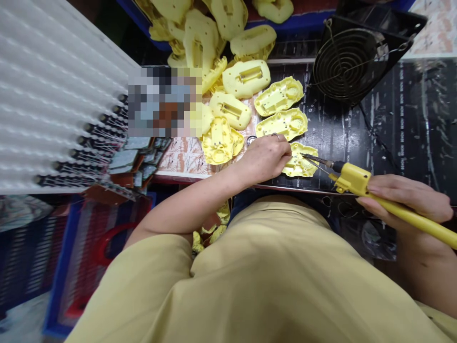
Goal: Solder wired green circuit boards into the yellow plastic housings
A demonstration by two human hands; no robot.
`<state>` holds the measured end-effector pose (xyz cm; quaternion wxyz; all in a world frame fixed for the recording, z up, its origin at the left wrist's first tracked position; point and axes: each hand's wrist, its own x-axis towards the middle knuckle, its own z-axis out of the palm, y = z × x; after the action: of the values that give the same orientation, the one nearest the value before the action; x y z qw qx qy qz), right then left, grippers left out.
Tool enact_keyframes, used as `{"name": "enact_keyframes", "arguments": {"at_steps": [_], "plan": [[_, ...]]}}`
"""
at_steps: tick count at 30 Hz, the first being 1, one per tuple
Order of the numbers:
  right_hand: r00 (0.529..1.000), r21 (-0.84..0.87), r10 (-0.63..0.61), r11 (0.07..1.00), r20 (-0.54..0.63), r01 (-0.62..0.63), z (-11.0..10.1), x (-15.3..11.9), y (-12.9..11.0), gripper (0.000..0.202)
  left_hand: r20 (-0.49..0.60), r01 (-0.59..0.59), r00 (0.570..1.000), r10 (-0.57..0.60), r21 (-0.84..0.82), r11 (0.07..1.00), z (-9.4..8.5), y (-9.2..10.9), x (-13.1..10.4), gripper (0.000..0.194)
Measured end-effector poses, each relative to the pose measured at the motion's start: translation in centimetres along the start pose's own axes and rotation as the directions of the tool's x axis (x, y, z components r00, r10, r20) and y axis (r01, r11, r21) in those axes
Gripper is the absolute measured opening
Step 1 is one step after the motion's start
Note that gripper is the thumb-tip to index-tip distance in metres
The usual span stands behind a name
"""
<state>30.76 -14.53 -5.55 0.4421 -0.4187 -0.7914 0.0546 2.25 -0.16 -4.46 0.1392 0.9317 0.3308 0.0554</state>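
Note:
My right hand (pixel 410 195) is wrapped round a yellow soldering tool (pixel 353 179). Its dark tip and a thin wire guide reach over a yellow plastic shell (pixel 303 166) at the table's front edge. The back of my left hand (pixel 267 157) faces the camera, with fingers bent at the left side of this shell; the fingertips and whatever they pinch are hidden. Two similar open shells, one (pixel 282 124) just behind my left hand and another (pixel 279 96) farther back, lie inside up. A small round metal part (pixel 252 140) sits beside my left hand.
More yellow shells (pixel 246 78) are heaped at the back left, up to a blue crate (pixel 300 29). A black fan (pixel 346 66) stands at the back right, its cable on the dark tabletop (pixel 421 124). Circuit boards with wires (pixel 124 159) lie left, beside a white corrugated sheet (pixel 53 95).

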Motion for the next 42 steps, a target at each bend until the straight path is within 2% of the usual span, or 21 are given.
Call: {"name": "enact_keyframes", "arguments": {"at_steps": [7,9,12,14,18,21,22,23,26,29,32,35,37,42], "plan": [[0.996,-0.025,-0.047,0.999,0.074,0.048,0.0,0.6,0.3,0.011,0.064,0.043,0.997,-0.045,0.030,0.999,-0.5,0.6,0.3,0.030],[0.999,0.002,-0.027,1.000,0.038,0.027,-0.4,0.2,0.5,0.007,0.055,0.039,0.998,-0.041,0.029,0.999,-0.5,0.5,0.3,0.030],[0.997,0.028,0.072,0.997,-0.038,-0.071,-0.9,-0.4,0.7,0.007,0.023,0.010,1.000,-0.011,0.021,1.000,-0.3,0.3,0.1,0.029],[0.992,0.040,0.112,0.993,-0.050,-0.110,-1.0,-0.8,0.7,0.008,0.005,-0.007,1.000,0.007,0.019,1.000,-0.2,0.1,0.1,0.029],[0.993,-0.046,0.097,0.994,-0.069,-0.101,-0.7,-1.6,0.5,0.020,0.006,-0.013,1.000,0.013,0.037,0.999,-0.2,0.1,0.1,0.029],[0.977,-0.187,0.172,0.963,-0.129,-0.194,-0.4,-2.5,0.4,0.050,-0.007,-0.029,1.000,0.030,0.043,0.999,-0.1,0.2,0.0,0.029],[0.973,-0.210,0.183,0.955,-0.138,-0.209,-0.3,-2.8,0.4,0.054,-0.017,-0.039,0.999,0.039,0.040,0.998,0.0,0.1,-0.1,0.029],[0.973,-0.210,0.176,0.956,-0.150,-0.205,-0.1,-3.0,0.3,0.051,-0.030,-0.048,0.998,0.049,0.034,0.998,0.1,0.1,-0.3,0.029],[0.965,-0.115,0.135,0.980,-0.225,-0.164,0.5,-3.2,0.1,0.027,-0.073,-0.077,0.995,0.074,-0.030,0.997,0.3,-0.5,-0.9,0.031],[0.955,-0.008,0.122,0.992,-0.270,-0.129,0.8,-3.2,-0.6,0.021,-0.130,-0.083,0.989,0.065,-0.144,0.986,0.5,-1.3,-1.5,0.028],[0.957,-0.080,0.192,0.974,-0.219,-0.214,0.4,-3.8,-1.4,0.022,-0.113,-0.054,0.993,0.024,-0.268,0.962,0.3,-1.5,-1.4,0.023],[0.955,-0.194,0.267,0.938,-0.129,-0.288,-0.1,-4.6,-1.8,0.041,-0.019,0.036,0.999,-0.043,-0.287,0.957,-0.2,-0.9,-1.0,0.018],[0.966,-0.212,0.230,0.945,-0.115,-0.251,-0.2,-4.9,-1.8,0.043,0.028,0.077,0.997,-0.073,-0.219,0.973,-0.6,-0.3,-0.7,0.017],[0.995,-0.114,0.058,0.991,-0.081,-0.067,0.7,-3.7,-1.7,0.018,0.086,0.077,0.994,-0.069,-0.094,0.993,-1.3,0.8,-0.2,0.020]]}}
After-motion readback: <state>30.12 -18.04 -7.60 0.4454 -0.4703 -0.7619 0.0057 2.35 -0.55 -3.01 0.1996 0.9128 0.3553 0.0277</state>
